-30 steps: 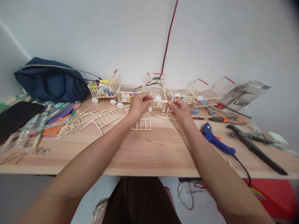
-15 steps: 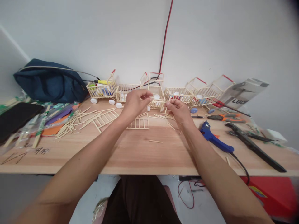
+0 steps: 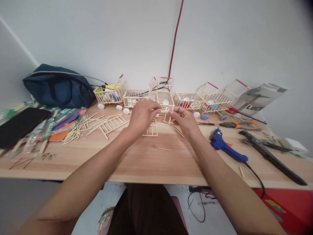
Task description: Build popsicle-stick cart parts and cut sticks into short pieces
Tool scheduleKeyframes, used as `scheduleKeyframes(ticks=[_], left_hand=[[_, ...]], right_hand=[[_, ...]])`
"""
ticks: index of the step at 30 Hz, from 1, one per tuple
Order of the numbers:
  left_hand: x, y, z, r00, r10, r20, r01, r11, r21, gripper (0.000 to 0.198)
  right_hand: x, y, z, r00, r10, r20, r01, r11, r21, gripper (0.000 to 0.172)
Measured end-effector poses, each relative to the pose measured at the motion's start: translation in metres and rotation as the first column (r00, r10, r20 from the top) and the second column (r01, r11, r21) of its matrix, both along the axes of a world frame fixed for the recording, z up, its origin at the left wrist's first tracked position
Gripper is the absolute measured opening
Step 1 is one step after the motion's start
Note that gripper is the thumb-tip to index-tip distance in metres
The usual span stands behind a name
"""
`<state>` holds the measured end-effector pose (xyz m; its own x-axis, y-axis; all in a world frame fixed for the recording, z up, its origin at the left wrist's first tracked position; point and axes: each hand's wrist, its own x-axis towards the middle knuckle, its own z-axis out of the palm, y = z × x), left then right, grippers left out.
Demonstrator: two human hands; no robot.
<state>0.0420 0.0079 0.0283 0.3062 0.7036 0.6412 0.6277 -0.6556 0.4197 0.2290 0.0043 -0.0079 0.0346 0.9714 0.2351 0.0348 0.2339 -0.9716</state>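
Left hand [image 3: 143, 114] and right hand [image 3: 184, 120] sit left of the blue glue gun [image 3: 228, 148], before a stick-built cart [image 3: 162, 97]. Right thumb and forefinger pinch a thin stick [image 3: 166, 111], also left of the gun; the left pair nearly meet, but whether they grip it I cannot tell against the cart. An uneven squeeze could snap the stick; a drifting knuckle could nudge the cart. Beyond the gun, a package [image 3: 260, 101] reads "LUC", next letter unclear; far left of it, handwriting [image 3: 49, 156] is illegible.

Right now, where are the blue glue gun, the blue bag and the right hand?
Blue glue gun [image 3: 224, 148]: head view, upper part of its handle.
Blue bag [image 3: 60, 89]: head view, its front.
Right hand [image 3: 186, 120]: head view, behind its fingers.
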Motion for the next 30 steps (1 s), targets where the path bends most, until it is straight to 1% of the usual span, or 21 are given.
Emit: scheduleKeyframes(ticks=[7,13,18,25,30], left_hand=[[0.007,0.019,-0.004,1.000,0.010,0.015,-0.010,1.000,-0.020,0.008],[0.014,0.038,-0.015,0.999,0.021,0.027,-0.021,1.000,0.019,0.012],[0.019,0.041,-0.020,0.999,0.025,0.043,-0.026,0.999,0.031,0.014],[0.019,0.046,-0.022,0.995,0.006,0.099,-0.008,1.000,0.026,0.013],[0.018,0.046,-0.022,0.998,0.008,0.070,-0.012,0.998,0.054,0.013]], right_hand=[[0.012,0.009,-0.004,0.994,-0.107,0.002,0.107,0.994,0.009,0.037],[0.019,0.020,-0.009,0.985,-0.175,0.013,0.175,0.984,0.023,0.034],[0.020,0.024,-0.008,0.985,-0.169,0.017,0.169,0.985,0.040,0.034],[0.021,0.033,-0.010,0.985,-0.175,0.009,0.174,0.983,0.054,0.032],[0.020,0.030,-0.008,0.984,-0.177,0.004,0.177,0.984,0.034,0.034]])
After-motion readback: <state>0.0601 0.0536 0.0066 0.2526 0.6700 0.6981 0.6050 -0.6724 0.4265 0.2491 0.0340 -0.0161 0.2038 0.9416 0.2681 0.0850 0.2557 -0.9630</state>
